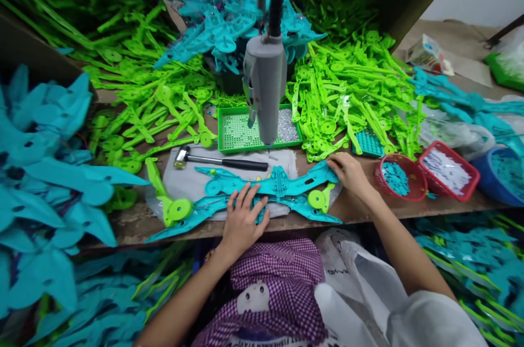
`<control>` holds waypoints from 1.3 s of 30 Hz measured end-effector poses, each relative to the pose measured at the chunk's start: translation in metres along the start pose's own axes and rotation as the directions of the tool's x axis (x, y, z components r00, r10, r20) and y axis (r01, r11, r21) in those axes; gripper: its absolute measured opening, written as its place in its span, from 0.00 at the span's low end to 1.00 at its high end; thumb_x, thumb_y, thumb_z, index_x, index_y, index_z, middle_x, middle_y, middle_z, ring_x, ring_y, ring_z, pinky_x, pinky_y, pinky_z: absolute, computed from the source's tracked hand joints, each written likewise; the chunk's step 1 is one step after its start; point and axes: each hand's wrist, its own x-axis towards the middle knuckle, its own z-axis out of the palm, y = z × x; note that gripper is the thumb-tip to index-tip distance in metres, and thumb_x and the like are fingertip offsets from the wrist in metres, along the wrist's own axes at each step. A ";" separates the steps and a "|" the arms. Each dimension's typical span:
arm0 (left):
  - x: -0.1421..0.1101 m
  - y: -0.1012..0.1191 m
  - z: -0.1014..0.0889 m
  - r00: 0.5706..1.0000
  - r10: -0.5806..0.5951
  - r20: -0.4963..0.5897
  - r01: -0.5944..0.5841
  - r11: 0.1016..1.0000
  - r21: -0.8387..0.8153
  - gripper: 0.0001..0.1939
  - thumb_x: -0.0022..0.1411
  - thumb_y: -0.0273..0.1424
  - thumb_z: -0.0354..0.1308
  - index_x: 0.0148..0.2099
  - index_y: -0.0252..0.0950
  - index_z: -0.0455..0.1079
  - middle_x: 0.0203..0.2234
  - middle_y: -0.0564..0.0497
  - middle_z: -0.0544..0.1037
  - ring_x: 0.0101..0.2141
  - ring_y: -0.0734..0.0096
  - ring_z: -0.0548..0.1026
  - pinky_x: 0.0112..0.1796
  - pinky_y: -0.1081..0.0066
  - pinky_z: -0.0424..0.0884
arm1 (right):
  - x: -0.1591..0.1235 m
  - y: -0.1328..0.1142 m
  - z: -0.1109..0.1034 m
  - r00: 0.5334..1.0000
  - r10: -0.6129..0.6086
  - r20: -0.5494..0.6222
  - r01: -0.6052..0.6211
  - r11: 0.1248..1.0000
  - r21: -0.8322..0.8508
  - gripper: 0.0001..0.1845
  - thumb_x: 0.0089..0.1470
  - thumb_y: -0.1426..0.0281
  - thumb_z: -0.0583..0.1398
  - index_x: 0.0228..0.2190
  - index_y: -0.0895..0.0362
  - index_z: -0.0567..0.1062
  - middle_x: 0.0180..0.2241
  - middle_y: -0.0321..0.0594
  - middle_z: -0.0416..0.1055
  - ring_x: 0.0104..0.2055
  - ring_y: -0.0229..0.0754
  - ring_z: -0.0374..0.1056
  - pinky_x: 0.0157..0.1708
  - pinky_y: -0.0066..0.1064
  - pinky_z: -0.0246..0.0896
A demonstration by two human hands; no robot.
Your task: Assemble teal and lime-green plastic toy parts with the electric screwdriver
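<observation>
Turquoise plastic frame (279,183) lies against both hands (244,218) (350,177).

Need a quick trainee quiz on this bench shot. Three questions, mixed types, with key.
1. Open: Which tool lies between the green tray and the turquoise assembly?
2. True or false: The round red basket holds turquoise pieces.
3. Fill in: The ____ hand is at one end of the assembly; the other lies nearer its middle.

Key:
1. Hammer.
2. True.
3. Right: the right hand is at the end, the left hand nearer the middle.
</observation>
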 end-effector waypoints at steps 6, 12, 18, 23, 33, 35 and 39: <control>0.000 0.001 0.000 1.000 -0.015 0.012 0.015 1.000 0.002 0.11 0.62 0.34 0.55 0.46 0.41 0.74 0.57 0.45 0.68 0.60 0.53 0.61 0.58 0.50 0.52 | 0.000 0.002 0.005 1.000 -0.006 -0.030 0.009 0.996 0.091 0.16 0.60 0.60 0.52 0.38 0.56 0.75 0.35 0.47 0.73 0.39 0.47 0.68 0.42 0.39 0.63; -0.002 0.000 0.001 1.000 -0.002 0.008 0.002 1.000 -0.001 0.12 0.62 0.34 0.55 0.47 0.40 0.74 0.57 0.44 0.68 0.61 0.53 0.60 0.58 0.50 0.52 | 0.006 0.014 0.005 0.998 0.056 -0.003 -0.054 0.977 0.205 0.17 0.58 0.57 0.56 0.37 0.57 0.76 0.35 0.45 0.74 0.37 0.45 0.69 0.38 0.35 0.63; -0.004 -0.001 0.004 1.000 0.016 -0.006 -0.016 1.000 -0.012 0.13 0.63 0.34 0.55 0.48 0.40 0.73 0.58 0.44 0.67 0.61 0.53 0.59 0.59 0.50 0.51 | 0.003 0.011 0.008 1.000 0.014 0.013 -0.015 0.996 0.086 0.18 0.59 0.58 0.54 0.37 0.56 0.77 0.36 0.46 0.76 0.38 0.46 0.69 0.40 0.37 0.63; -0.007 -0.001 0.005 0.999 0.019 -0.030 -0.020 1.000 -0.024 0.13 0.63 0.34 0.54 0.47 0.39 0.73 0.58 0.44 0.67 0.62 0.55 0.58 0.60 0.52 0.51 | -0.007 0.017 0.007 0.999 -0.027 0.027 0.026 0.998 0.056 0.20 0.59 0.56 0.53 0.40 0.56 0.77 0.35 0.44 0.73 0.38 0.46 0.69 0.39 0.37 0.64; -0.009 -0.003 0.005 0.999 0.024 -0.039 -0.025 0.999 -0.022 0.13 0.63 0.33 0.54 0.48 0.39 0.73 0.59 0.44 0.66 0.62 0.55 0.57 0.60 0.52 0.51 | -0.036 -0.011 -0.032 0.928 0.146 -0.343 -0.093 0.981 0.168 0.17 0.58 0.59 0.57 0.42 0.54 0.77 0.40 0.44 0.74 0.43 0.45 0.70 0.45 0.39 0.65; -0.008 -0.003 0.006 0.999 0.025 -0.048 -0.027 0.999 -0.022 0.13 0.63 0.33 0.54 0.48 0.38 0.73 0.58 0.43 0.66 0.62 0.54 0.58 0.60 0.51 0.51 | -0.043 -0.017 -0.037 0.895 0.176 -0.410 -0.110 0.978 0.179 0.14 0.58 0.60 0.56 0.38 0.55 0.78 0.37 0.43 0.76 0.41 0.45 0.71 0.43 0.38 0.65; -0.006 -0.003 0.005 0.998 0.035 -0.052 -0.036 0.999 -0.015 0.13 0.63 0.33 0.54 0.49 0.38 0.73 0.59 0.44 0.65 0.62 0.53 0.56 0.60 0.50 0.51 | -0.045 -0.039 -0.029 0.936 0.077 -0.344 -0.055 0.996 0.072 0.14 0.59 0.62 0.56 0.40 0.55 0.77 0.38 0.45 0.75 0.42 0.45 0.70 0.44 0.39 0.65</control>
